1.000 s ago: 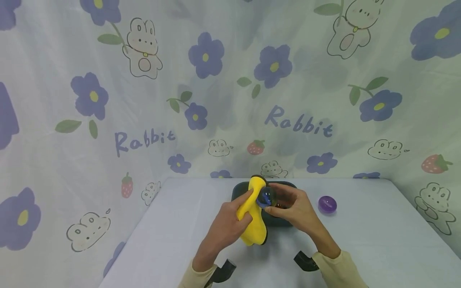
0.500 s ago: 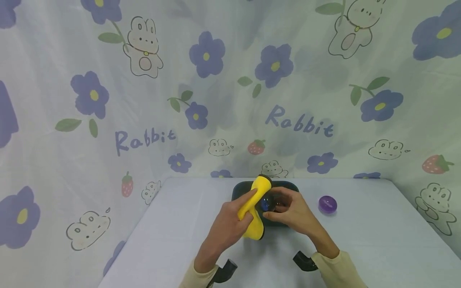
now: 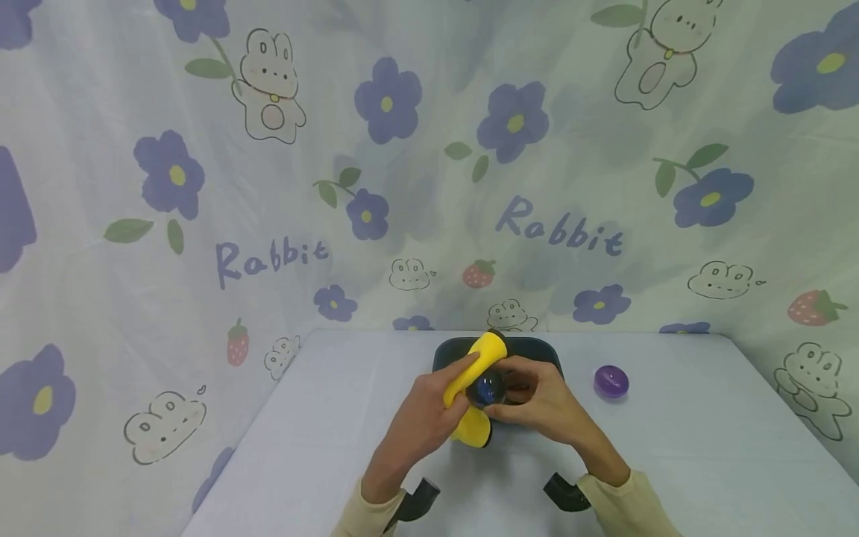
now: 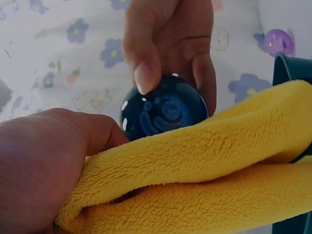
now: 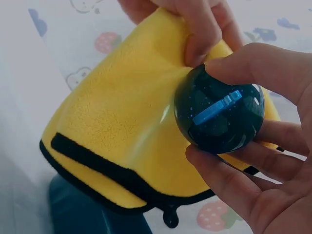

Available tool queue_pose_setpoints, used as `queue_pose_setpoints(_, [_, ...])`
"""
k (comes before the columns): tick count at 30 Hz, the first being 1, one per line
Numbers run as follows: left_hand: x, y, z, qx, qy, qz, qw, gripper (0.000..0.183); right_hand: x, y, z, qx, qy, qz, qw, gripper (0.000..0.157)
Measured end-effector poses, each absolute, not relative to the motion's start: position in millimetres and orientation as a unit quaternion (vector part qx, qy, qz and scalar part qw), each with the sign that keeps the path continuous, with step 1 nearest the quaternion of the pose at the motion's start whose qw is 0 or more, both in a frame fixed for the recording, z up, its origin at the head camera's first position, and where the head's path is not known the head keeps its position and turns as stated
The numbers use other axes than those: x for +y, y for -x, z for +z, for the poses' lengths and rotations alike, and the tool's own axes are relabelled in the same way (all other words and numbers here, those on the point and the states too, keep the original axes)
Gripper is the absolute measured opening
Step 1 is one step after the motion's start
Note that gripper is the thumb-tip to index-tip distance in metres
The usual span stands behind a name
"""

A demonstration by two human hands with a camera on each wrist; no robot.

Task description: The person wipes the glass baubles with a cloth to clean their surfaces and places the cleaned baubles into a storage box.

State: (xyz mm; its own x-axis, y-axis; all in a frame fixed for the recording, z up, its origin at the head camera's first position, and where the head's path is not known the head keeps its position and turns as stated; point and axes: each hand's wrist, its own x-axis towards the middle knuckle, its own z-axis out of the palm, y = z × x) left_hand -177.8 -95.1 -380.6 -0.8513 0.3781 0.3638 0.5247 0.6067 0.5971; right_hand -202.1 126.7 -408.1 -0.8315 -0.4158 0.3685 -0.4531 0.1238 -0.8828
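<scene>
My left hand (image 3: 426,406) grips a yellow fleecy cleaning cloth (image 5: 122,112) with black edging and a small black loop. The cloth hangs folded in front of the left palm. In the fingers of my right hand (image 3: 549,395) is a glossy dark blue see-through ball (image 5: 219,107), with a pale blue streak of reflected light on it. Its far side lies against the cloth in the right wrist view. From the left wrist view, the right thumb presses on top of the ball (image 4: 165,109), and a cloth fold covers its lower part.
Behind and below the hands stands a dark green basin (image 3: 451,349), partly hidden by them. A purple see-through ball (image 3: 611,381) lies on the white table (image 3: 705,418) to its right. A curtain (image 3: 429,186) printed with flowers and rabbits rises behind.
The blue ball has shifted slightly left and nearer, against the cloth by the left fingers. The cloth's upper end has tipped to the right. The purple ball has stayed put.
</scene>
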Motion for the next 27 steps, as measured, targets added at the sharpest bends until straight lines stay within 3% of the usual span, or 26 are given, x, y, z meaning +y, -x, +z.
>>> queue_pose_setpoints(14, [-99.0, 179.5, -378.0, -0.894, 0.234, -0.380, 0.044, 0.060, 128.3, 201.7, -407.8, -0.721, -0.305, 0.621, 0.032, 0.055])
queue_pose_setpoints(27, [-96.8, 174.6, -375.4, -0.892, 0.221, -0.393, 0.031, 0.064, 132.4, 205.4, -406.4, -0.722, -0.258, 0.639, 0.067, 0.058])
